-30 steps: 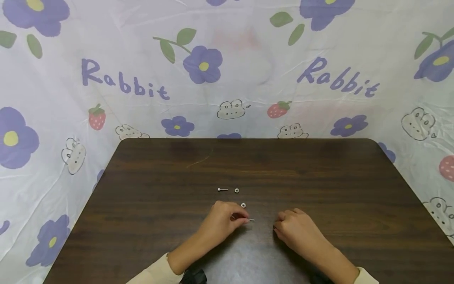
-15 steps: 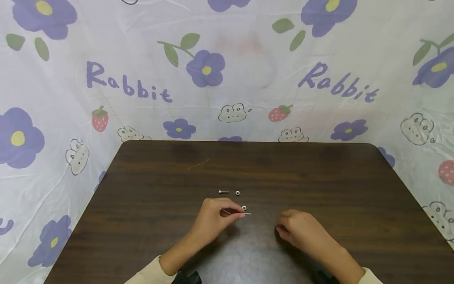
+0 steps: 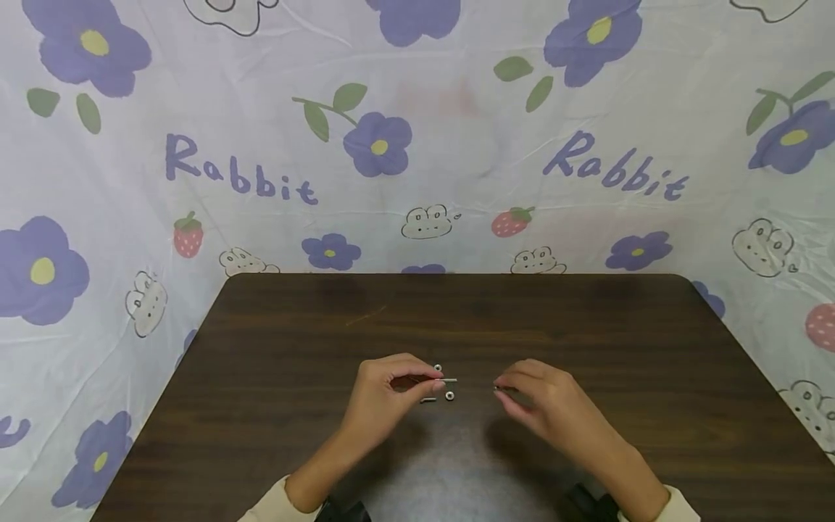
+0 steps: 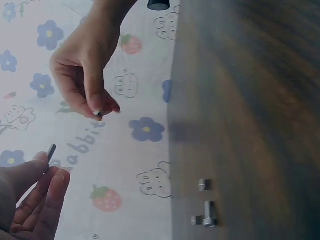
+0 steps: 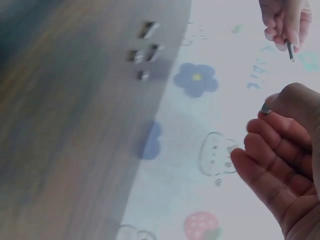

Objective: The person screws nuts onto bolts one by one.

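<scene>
My left hand (image 3: 385,391) pinches a small metal bolt between thumb and fingertips; the bare shank of the bolt (image 3: 449,380) points right. Across from it, my right hand (image 3: 551,399) holds a small metal nut (image 5: 265,107) between thumb and index finger, the other fingers loosely bent in the right wrist view. The hands are raised above the table and stay apart. Below the left hand lie a nut (image 3: 438,367), a second nut (image 3: 449,396) and a bolt (image 3: 428,399) partly covered by the thumb. Another bolt (image 5: 149,30) shows in the right wrist view; the left hand hides it from the head.
The dark wood-grain table (image 3: 587,326) spreads around the hands. Behind it and at both sides hangs a pale cloth (image 3: 470,167) printed with flowers, strawberries and rabbits. Black straps (image 3: 346,511) sit at the wrists.
Both hands have risen from near the tabletop. The left hand's bolt has moved slightly left and up, and a loose bolt now shows below it. The right fingertips have turned, exposing the nut.
</scene>
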### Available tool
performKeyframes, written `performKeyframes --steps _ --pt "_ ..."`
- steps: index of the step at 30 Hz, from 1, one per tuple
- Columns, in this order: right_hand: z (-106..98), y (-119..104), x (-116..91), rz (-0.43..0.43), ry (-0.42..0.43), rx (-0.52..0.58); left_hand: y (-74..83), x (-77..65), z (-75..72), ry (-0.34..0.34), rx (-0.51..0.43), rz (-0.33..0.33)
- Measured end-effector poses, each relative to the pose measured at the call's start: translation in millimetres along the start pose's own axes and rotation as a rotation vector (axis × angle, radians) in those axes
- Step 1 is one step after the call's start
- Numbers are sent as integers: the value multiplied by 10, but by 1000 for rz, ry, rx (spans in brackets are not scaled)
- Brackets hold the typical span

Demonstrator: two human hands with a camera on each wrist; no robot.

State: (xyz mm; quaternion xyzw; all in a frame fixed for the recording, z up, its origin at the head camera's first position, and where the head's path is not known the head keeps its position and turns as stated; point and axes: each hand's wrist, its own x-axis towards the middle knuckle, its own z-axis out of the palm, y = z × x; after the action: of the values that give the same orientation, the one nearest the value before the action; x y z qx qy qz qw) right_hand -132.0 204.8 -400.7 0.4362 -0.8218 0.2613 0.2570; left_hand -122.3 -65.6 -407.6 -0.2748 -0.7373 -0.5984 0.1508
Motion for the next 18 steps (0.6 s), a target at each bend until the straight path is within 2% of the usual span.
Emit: performKeyframes --steps 3,9,18 --pt "-15 -51 97 -8 58 75 30 25 -13 9 -5 0" --pt "0 -162 286 -85 213 203 98 53 -17 11 -52 11" --pt "75 -243 403 -63 290 331 202 90 -22 20 -87 40"
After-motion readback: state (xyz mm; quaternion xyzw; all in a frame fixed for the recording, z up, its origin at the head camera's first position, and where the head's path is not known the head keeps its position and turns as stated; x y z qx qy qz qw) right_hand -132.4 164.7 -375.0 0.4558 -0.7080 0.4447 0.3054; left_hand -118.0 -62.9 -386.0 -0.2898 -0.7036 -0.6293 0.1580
